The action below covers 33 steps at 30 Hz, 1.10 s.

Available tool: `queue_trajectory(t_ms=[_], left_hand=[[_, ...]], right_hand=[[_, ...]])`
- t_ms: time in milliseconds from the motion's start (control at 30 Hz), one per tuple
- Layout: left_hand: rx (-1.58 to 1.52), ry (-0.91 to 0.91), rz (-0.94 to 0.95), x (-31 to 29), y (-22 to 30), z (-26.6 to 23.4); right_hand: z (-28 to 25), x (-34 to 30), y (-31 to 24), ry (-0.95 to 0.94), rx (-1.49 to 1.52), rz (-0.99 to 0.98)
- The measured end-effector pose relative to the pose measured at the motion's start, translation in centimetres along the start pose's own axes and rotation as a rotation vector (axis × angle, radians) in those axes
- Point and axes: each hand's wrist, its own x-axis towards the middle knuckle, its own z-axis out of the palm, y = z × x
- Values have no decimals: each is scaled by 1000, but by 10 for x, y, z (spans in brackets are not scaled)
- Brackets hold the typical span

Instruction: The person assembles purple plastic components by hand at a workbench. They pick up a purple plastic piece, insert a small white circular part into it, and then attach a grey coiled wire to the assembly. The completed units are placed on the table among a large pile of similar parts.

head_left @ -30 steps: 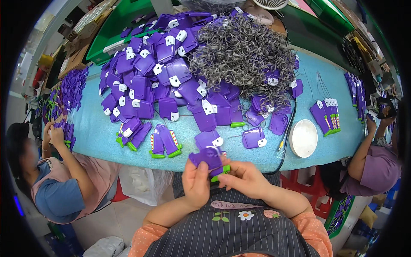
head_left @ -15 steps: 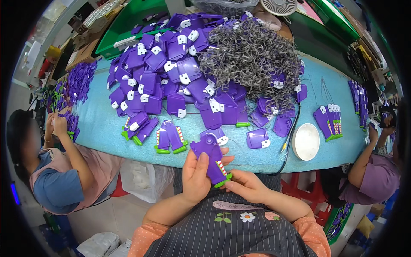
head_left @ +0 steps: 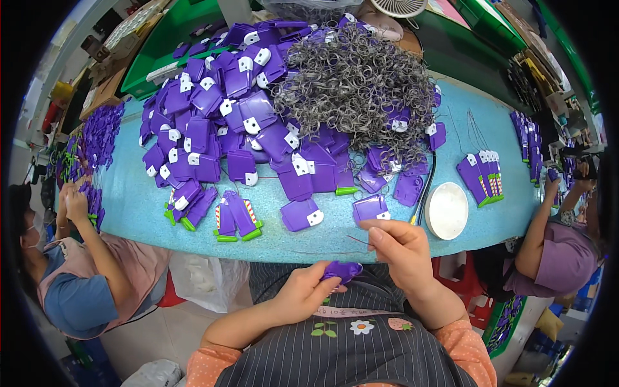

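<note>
In the head view, the left hand (head_left: 304, 293) is closed around a small purple plastic piece (head_left: 342, 271), held low in front of the dark pinstriped apron (head_left: 348, 348), near the front edge of the light-blue counter (head_left: 158, 222). The right hand (head_left: 403, 255), raised just to the right of it, has its thumb and forefinger pinched together on a thin dark wire (head_left: 356, 240), whose far end is too fine to trace. On the counter beyond the hands lie two flat purple plastic panels with white corners, one to the left (head_left: 296, 215) and one partly behind the right hand (head_left: 370, 208). Left of these rests a group of purple pieces with green ends and red-striped edges (head_left: 240, 214). Farther back, a large pile of purple, white-cornered panels (head_left: 258, 106) touches a tangled heap of dark grey rings (head_left: 358, 90). A round white bowl (head_left: 447, 209) stands on the right, beside a black cable (head_left: 425, 187).
</note>
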Motion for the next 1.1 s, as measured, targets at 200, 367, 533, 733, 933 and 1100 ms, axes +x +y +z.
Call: queue_trajectory(t_ms=[200, 367, 533, 733, 933, 1100], left_hand=[[-715, 119, -51, 3, -3, -1], [-623, 212, 123, 4, 15, 9], [-486, 238, 214, 0, 14, 19], [-12, 366, 293, 2, 8, 19], [45, 361, 310, 3, 6, 16], [59, 370, 286, 3, 9, 16]], right_hand=[[10, -5, 5, 112, -666, -601], [20, -6, 4, 112, -905, -949], [20, -5, 5, 123, -963, -980], [18, -6, 6, 120, -880, -940], [17, -5, 10, 129, -928, -958], [18, -1, 13, 140, -912, -1023]])
